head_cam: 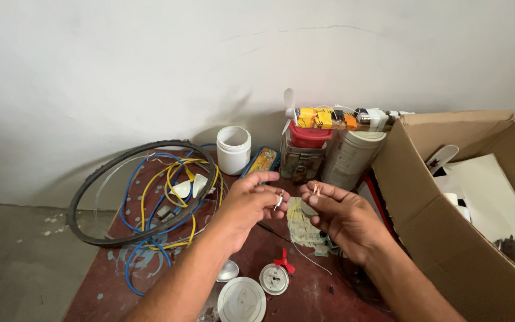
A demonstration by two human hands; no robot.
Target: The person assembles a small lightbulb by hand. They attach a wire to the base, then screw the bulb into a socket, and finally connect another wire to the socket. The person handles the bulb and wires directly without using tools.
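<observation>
Wire ends [315, 189], thin, copper-tipped, pinched between right hand [342, 219] fingertips at frame centre. Left hand [248, 204] just beside at 9 o'clock, fingers closed on a small white piece [279, 200]. Red propeller [284, 261] and round white lid [242, 300] at 6 o'clock. Black ring [90, 229] with blue and yellow cables [168, 197] at 9 o'clock, cardboard box [448, 238] at 3 o'clock.

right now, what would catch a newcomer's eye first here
The two hands, left hand and right hand, meet mid-frame, pinching thin wire ends above a dark red table. To their left, blue and yellow wires lie tangled inside a black ring. An open cardboard box fills the right side.
</observation>
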